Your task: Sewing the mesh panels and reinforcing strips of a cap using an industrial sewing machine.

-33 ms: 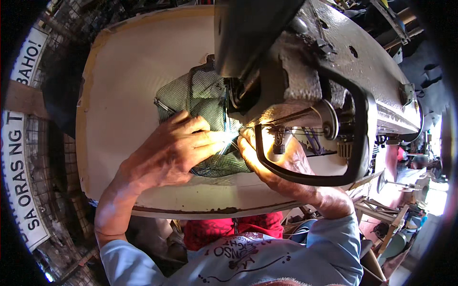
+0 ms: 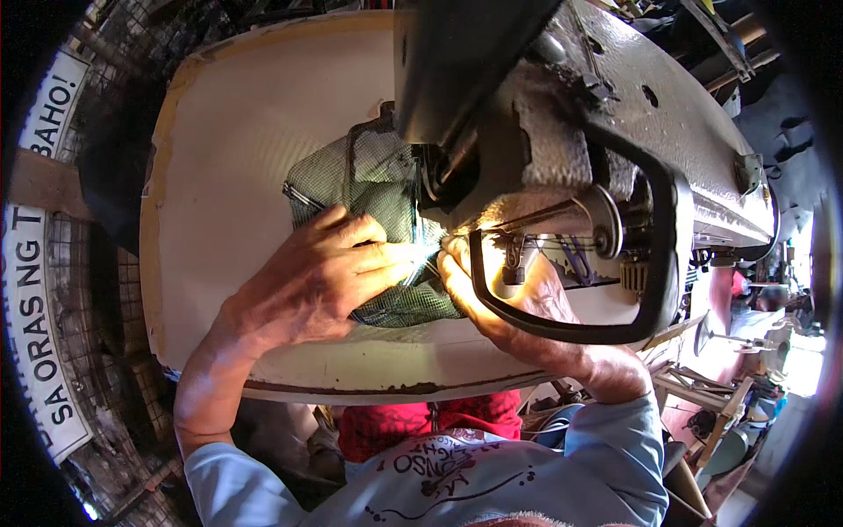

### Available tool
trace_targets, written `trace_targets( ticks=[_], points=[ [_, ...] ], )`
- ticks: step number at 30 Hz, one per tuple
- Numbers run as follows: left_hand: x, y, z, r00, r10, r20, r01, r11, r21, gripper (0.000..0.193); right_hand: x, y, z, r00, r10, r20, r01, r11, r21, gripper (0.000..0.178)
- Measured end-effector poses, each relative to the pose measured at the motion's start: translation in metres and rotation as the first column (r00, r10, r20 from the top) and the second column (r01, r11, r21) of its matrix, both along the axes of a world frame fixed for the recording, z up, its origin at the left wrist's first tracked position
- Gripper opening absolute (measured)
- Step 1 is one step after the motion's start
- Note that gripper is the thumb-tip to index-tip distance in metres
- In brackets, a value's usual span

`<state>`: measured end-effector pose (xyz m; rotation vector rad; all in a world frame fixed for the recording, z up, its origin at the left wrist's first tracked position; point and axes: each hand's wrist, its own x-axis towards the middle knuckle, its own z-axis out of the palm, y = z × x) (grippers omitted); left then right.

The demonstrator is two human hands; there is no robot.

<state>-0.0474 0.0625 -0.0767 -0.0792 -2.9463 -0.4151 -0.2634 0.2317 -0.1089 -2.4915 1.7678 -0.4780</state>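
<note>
The left hand [image 2: 325, 277] lies at 8 o'clock from the bright spot, fingers loosely spread and resting on a dark mesh fabric [image 2: 378, 167]; the right hand [image 2: 518, 303], at 4 o'clock, has its fingertips at the fabric's edge, and glare keeps me from telling if they pinch it. The pale table [image 2: 228, 158] offers bare room from 9 to 11 o'clock out to its tan-bordered edge; toward 6 o'clock its chipped near edge runs just below the mesh. The fabric, mid-table and partly under the sewing machine [image 2: 615, 97], stretches lengthwise from 11 to 5 o'clock. The machine crowds 12 to 3 o'clock, its black loop [image 2: 663, 255] crossing before the right hand.
</note>
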Motion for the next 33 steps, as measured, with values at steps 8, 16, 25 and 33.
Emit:
trace_targets(
  ticks=[8, 16, 25, 33],
  points=[
    [0.000, 0.000, -0.005, 0.999, 0.033, -0.042, -0.034, 0.999, -0.028, 0.058, -0.002, -0.004, 0.000, 0.988, -0.018, -0.151, 0.008, 0.997, -0.072, 0.039],
    [-0.001, 0.002, -0.008, 0.998, 0.036, -0.060, -0.039, 0.998, -0.056, 0.061, -0.003, -0.007, -0.005, 0.966, -0.033, -0.258, -0.020, 0.980, -0.199, 0.039],
    [-0.008, 0.009, -0.008, 0.981, 0.108, -0.160, -0.125, 0.987, -0.100, 0.043, -0.007, -0.015, -0.010, 0.983, -0.126, 0.130, 0.139, 0.986, -0.094, 0.033],
    [-0.008, 0.006, -0.007, 0.982, 0.033, -0.184, -0.060, 0.988, -0.139, 0.027, -0.014, -0.008, 0.011, 0.994, 0.111, 0.012, -0.111, 0.994, -0.006, 0.036]
  ],
)
